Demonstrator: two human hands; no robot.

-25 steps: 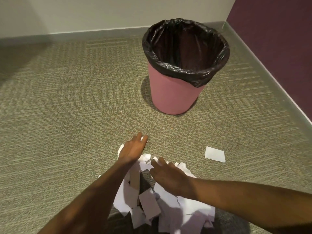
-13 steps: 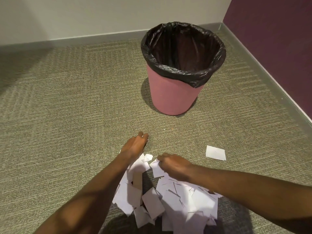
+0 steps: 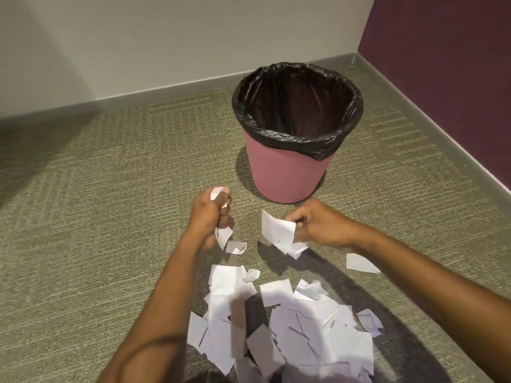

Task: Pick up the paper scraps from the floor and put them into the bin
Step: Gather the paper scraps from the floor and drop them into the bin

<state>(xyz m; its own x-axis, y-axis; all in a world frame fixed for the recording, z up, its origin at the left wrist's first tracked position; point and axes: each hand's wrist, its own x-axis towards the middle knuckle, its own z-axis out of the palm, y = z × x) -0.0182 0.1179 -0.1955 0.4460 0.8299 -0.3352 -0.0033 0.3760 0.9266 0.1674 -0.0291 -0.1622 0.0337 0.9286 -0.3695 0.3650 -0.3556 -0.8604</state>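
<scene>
A pink bin (image 3: 287, 175) with a black liner stands on the carpet, its mouth showing nothing but dark liner. A heap of white paper scraps (image 3: 290, 327) lies in front of me. My left hand (image 3: 208, 214) is closed around a bunch of scraps, lifted above the floor just left of the bin's base. My right hand (image 3: 318, 225) grips a few larger scraps (image 3: 278, 230), also raised, below the bin. One scrap (image 3: 236, 247) dangles or drops under the left hand. A lone scrap (image 3: 359, 263) lies to the right, partly behind my right forearm.
The bin sits near a room corner: a pale wall (image 3: 166, 45) behind, a dark purple wall (image 3: 448, 64) at right, grey skirting along both. Olive patterned carpet (image 3: 96, 217) stretches to the left.
Both hands have closed on scraps and risen off the pile toward the bin. The view has tilted up, showing more wall.
</scene>
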